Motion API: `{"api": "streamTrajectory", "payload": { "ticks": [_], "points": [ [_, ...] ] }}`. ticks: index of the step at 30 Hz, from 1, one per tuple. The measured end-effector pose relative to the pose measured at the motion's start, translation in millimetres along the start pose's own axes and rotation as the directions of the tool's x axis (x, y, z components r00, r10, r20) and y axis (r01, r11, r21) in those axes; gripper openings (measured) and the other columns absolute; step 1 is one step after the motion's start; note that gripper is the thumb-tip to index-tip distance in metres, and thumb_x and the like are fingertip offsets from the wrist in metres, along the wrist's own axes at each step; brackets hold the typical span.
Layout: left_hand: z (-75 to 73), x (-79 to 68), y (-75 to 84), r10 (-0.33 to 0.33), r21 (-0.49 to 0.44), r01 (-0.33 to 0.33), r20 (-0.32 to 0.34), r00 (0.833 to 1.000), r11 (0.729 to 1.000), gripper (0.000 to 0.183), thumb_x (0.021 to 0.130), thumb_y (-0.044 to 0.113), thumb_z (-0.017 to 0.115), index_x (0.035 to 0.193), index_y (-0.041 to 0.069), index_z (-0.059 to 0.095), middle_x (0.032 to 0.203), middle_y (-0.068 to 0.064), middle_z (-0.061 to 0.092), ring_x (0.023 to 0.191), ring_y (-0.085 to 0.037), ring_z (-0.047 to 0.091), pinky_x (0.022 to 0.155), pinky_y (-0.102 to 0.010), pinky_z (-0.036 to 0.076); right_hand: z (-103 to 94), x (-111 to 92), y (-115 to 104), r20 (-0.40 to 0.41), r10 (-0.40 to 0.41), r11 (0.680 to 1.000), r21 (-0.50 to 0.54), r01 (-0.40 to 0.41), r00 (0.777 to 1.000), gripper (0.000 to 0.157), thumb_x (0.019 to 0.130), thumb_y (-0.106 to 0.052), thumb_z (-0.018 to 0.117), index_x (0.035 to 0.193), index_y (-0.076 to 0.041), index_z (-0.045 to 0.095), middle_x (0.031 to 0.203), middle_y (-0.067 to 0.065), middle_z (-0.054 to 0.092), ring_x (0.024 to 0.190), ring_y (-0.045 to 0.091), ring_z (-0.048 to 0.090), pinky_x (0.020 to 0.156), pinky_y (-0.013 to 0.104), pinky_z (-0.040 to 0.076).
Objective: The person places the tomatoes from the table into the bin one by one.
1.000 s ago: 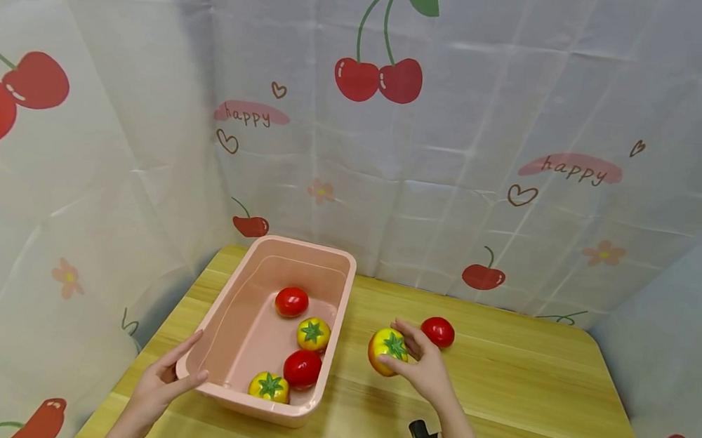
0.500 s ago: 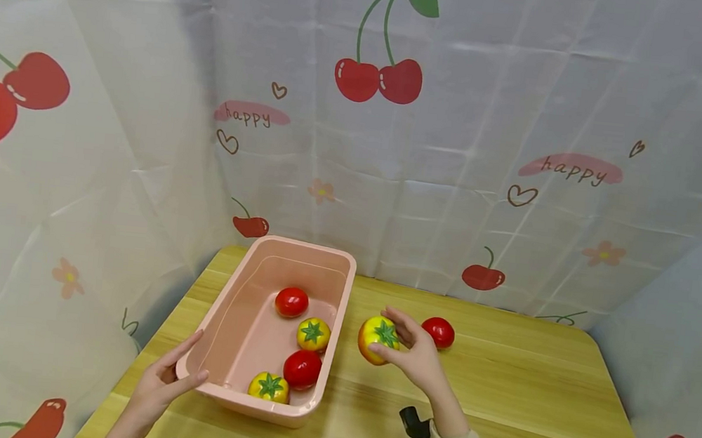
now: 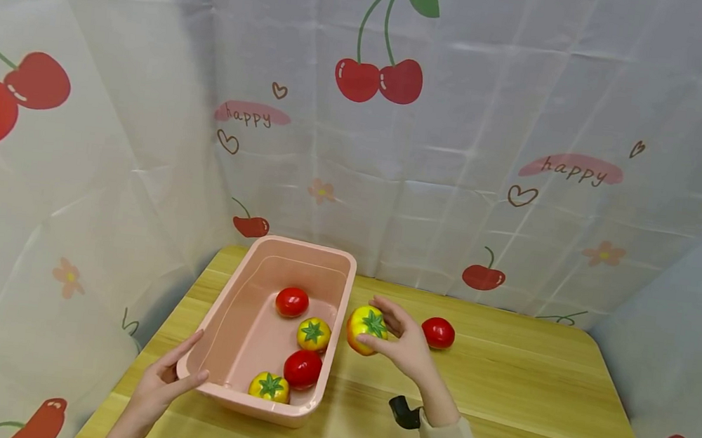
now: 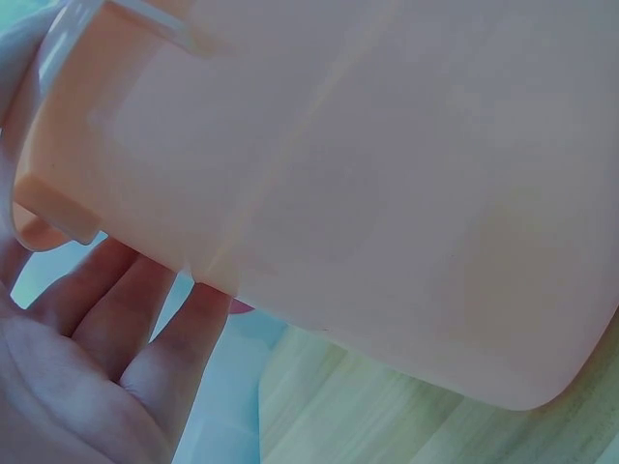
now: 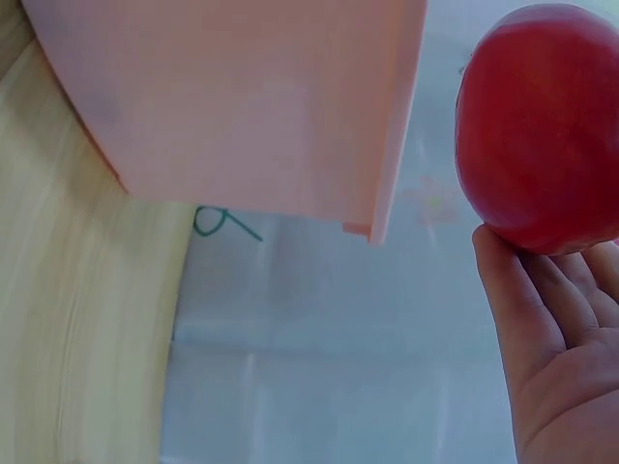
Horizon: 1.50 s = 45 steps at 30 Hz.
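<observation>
My right hand (image 3: 406,351) holds a toy tomato (image 3: 365,330), its yellow top and green leaf facing me, just right of the pink bin (image 3: 253,340). Seen from the right wrist, the tomato's underside is red, and my fingers (image 5: 551,309) reach up to it. My left hand (image 3: 153,387) grips the bin's near left corner, thumb and fingers on either side of it. The left wrist view has those fingers (image 4: 189,333) at the edge of the bin's outer wall. Inside the bin lie two red tomatoes (image 3: 302,369) and two with yellow tops (image 3: 313,333).
One more red tomato (image 3: 438,333) lies on the wooden table (image 3: 530,398), right of my right hand. A cherry-print sheet (image 3: 416,204) hangs behind the table and along both sides.
My right hand has carried the tomato leftward and slightly upward, closer to the bin's right rim. The left hand and the bin have stayed in place.
</observation>
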<state>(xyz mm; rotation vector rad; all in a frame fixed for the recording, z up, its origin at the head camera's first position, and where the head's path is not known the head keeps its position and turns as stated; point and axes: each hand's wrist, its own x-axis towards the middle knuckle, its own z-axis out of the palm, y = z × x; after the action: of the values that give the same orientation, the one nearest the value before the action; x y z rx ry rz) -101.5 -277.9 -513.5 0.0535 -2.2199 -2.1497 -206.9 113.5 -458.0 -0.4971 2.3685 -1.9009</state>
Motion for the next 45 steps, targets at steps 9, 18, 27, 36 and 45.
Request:
{"api": "streamTrajectory", "payload": {
  "ticks": [9, 18, 27, 36, 45],
  "points": [
    [-0.9, 0.1, -0.9, 0.022, -0.013, -0.022, 0.013, 1.000, 1.000, 0.066, 0.086, -0.003, 0.064, 0.145, 0.006, 0.036, 0.146, -0.002, 0.033, 0.115, 0.006, 0.045, 0.087, -0.017, 0.045, 15.2, 5.8, -11.1, 0.043, -0.045, 0.999, 0.024, 0.044, 0.998, 0.069, 0.075, -0.016, 0.080, 0.136, -0.006, 0.049, 0.131, 0.013, 0.053, 0.117, 0.026, 0.053, 0.097, 0.035, 0.043],
    [-0.6, 0.2, 0.2, -0.009, 0.002, 0.009, 0.004, 1.000, 1.000, 0.066, 0.086, 0.000, 0.065, 0.146, 0.010, 0.037, 0.147, -0.003, 0.030, 0.114, 0.010, 0.043, 0.087, -0.016, 0.045, 28.6, 0.2, -47.3, 0.118, -0.002, 0.999, 0.037, -0.003, 0.993, 0.067, 0.077, -0.009, 0.078, 0.136, -0.001, 0.047, 0.134, 0.015, 0.051, 0.119, 0.027, 0.051, 0.101, 0.038, 0.039],
    [-1.1, 0.3, -2.2, 0.025, -0.013, -0.025, 0.008, 1.000, 1.000, 0.066, 0.086, -0.004, 0.064, 0.145, 0.007, 0.037, 0.147, -0.003, 0.032, 0.115, 0.007, 0.044, 0.087, -0.017, 0.045, 41.5, 1.1, -54.3, 0.153, -0.027, 0.999, 0.050, 0.020, 0.988, 0.070, 0.076, -0.011, 0.079, 0.137, -0.001, 0.046, 0.134, 0.012, 0.051, 0.119, 0.025, 0.051, 0.101, 0.038, 0.039],
    [-1.2, 0.4, -1.7, 0.020, -0.011, -0.019, 0.008, 1.000, 1.000, 0.066, 0.087, -0.002, 0.063, 0.145, 0.008, 0.036, 0.147, 0.000, 0.032, 0.115, 0.011, 0.042, 0.088, -0.016, 0.044, 51.8, 2.5, -58.7, 0.167, -0.048, 0.998, 0.054, 0.039, 0.985, 0.069, 0.075, -0.009, 0.079, 0.136, -0.002, 0.047, 0.131, 0.011, 0.053, 0.118, 0.024, 0.052, 0.101, 0.034, 0.039],
    [-0.8, 0.0, -0.9, 0.031, -0.014, -0.030, 0.025, 0.999, 0.999, 0.066, 0.087, -0.003, 0.063, 0.146, 0.004, 0.034, 0.141, 0.010, 0.034, 0.116, 0.012, 0.040, 0.089, -0.015, 0.043, 62.9, 2.0, -60.8, 0.197, -0.062, 0.996, 0.067, 0.050, 0.978, 0.071, 0.075, -0.009, 0.080, 0.137, -0.003, 0.046, 0.131, 0.009, 0.054, 0.117, 0.023, 0.053, 0.099, 0.032, 0.041]
  ]
}}
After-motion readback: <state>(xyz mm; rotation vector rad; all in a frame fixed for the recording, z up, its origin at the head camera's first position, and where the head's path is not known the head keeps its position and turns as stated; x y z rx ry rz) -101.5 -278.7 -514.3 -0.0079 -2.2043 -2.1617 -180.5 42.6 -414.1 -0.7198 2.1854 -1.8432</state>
